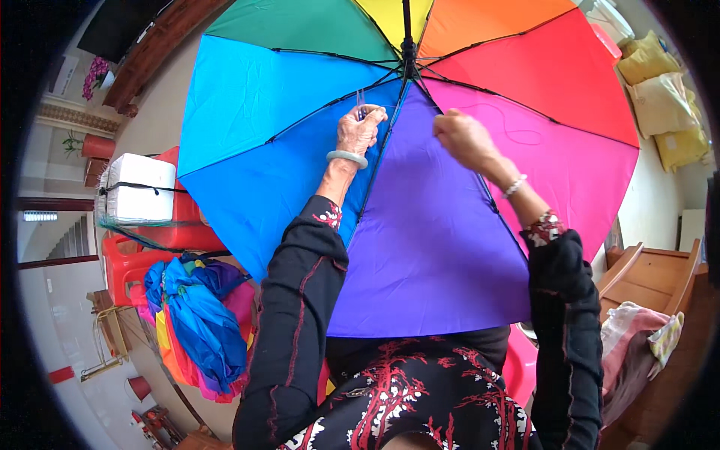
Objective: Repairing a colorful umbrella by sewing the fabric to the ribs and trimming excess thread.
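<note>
An open rainbow umbrella [427, 247] is spread before me, its inner side with black ribs and shaft [408, 49] showing. My left hand [358, 129], with a pale bangle on its wrist, is closed near a rib between the blue panels and the purple one. From its fist stick up two thin prongs of a small tool [361, 97], perhaps thread snips. My right hand [463, 139] is closed in a pinch above the purple and pink panels. A fine thread [525, 142] loops from it over the pink panel; whether it also holds a needle is hidden.
At left, a heap of folded rainbow umbrellas [202, 322] lies by a red plastic stool [124, 266]. A white foam box [146, 187] stands above it. Yellow and cream cushions [660, 97] lie at far right, with a wooden chair [645, 277] and cloths [634, 352] nearer.
</note>
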`<state>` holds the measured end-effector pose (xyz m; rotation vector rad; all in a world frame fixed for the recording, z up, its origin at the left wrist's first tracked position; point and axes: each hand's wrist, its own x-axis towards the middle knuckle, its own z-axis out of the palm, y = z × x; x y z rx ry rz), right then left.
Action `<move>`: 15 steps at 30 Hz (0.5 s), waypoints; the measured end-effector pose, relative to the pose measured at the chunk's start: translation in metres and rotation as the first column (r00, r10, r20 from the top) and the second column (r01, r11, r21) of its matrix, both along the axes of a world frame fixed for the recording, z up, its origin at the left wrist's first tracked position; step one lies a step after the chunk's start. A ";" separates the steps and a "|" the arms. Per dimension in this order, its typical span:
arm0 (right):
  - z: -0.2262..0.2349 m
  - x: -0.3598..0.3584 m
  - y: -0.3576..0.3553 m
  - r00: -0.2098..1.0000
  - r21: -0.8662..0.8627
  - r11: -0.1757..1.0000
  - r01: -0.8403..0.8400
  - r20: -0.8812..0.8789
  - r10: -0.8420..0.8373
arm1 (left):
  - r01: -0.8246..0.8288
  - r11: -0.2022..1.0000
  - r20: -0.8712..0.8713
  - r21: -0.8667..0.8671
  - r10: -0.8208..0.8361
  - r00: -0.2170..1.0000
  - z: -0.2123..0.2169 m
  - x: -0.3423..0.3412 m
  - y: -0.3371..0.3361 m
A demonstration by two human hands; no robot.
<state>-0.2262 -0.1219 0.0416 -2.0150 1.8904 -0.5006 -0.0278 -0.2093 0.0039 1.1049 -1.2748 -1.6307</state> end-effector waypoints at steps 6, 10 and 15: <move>-0.027 0.055 -0.028 0.987 -0.169 0.985 0.037 0.159 -0.010 | 0.039 0.998 -0.091 -0.044 -0.042 0.995 -0.002 0.000 0.003; -0.031 0.067 -0.040 0.966 -0.093 0.993 0.079 0.252 -0.053 | 0.045 0.997 -0.110 -0.056 -0.051 0.993 -0.004 0.001 0.003; -0.032 0.065 -0.041 0.494 0.372 0.914 0.164 0.771 -0.402 | 0.038 0.999 -0.177 -0.021 -0.041 0.983 -0.006 -0.003 0.003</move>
